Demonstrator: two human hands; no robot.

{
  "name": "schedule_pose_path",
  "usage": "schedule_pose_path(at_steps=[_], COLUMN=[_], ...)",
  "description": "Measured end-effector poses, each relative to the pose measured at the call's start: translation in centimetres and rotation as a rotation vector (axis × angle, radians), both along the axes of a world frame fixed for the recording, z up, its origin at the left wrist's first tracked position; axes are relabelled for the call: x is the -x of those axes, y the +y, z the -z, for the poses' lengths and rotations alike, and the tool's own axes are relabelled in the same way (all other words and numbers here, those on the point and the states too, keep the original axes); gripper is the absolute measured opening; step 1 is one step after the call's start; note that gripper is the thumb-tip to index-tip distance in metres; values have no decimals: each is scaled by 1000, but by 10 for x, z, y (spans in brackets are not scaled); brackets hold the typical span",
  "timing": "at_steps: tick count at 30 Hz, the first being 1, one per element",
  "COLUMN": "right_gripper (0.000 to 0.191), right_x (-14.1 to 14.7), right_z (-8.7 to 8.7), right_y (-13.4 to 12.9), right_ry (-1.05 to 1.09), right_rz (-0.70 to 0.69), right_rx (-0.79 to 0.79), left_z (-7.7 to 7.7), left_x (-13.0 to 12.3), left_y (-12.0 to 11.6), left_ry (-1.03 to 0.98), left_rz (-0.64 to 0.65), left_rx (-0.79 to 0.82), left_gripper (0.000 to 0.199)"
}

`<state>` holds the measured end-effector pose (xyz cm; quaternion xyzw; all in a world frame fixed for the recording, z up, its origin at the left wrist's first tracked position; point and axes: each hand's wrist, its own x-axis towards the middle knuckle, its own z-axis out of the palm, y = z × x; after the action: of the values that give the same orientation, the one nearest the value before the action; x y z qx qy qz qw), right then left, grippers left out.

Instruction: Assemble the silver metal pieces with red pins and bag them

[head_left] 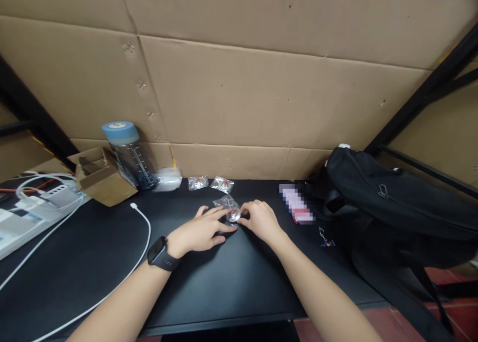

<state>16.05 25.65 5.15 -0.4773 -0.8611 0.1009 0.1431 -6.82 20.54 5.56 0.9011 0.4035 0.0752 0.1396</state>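
Observation:
A small clear plastic packet (225,201) lies on the black tabletop (231,277), between my hands. At its near end is a round, shiny, clear piece (234,215) with a red mark; its exact kind is unclear. My left hand (203,230), a dark watch on its wrist, rests with fingers stretched out and fingertips touching the packet's left side. From the right, my right hand (261,220) pinches the edge of the round piece between thumb and fingers. Two similar packets, one left (197,182) and one right (223,184), lie farther back.
Left stand a blue-lidded bottle (136,158), an open cardboard box (108,182), a power strip (45,207) and a white cable (149,227). A phone (297,202) and black backpack (403,202) lie right. A cardboard wall (231,98) rises behind.

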Motion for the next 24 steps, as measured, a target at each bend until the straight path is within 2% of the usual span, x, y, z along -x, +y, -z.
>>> schedule_pose_path(at_steps=[7, 12, 15, 19, 24], right_gripper=[25, 51, 46, 36, 55], right_x=[-6, -8, -10, -14, -15], right_z=[-4, -2, -2, -4, -6], right_y=[-1, -2, -1, 1, 0], right_ry=[22, 73, 90, 76, 84], right_rz=[-18, -143, -152, -106, -204], right_rx=[-12, 33, 61, 17, 82], left_z=[1, 4, 2, 0, 3], left_x=[5, 6, 6, 5, 6], left_y=[4, 6, 6, 6, 6], left_ry=[2, -22, -27, -34, -33], left_rz=[6, 18, 33, 38, 51], left_rx=[65, 87, 103, 102, 85], left_gripper=[47, 48, 49, 49, 49])
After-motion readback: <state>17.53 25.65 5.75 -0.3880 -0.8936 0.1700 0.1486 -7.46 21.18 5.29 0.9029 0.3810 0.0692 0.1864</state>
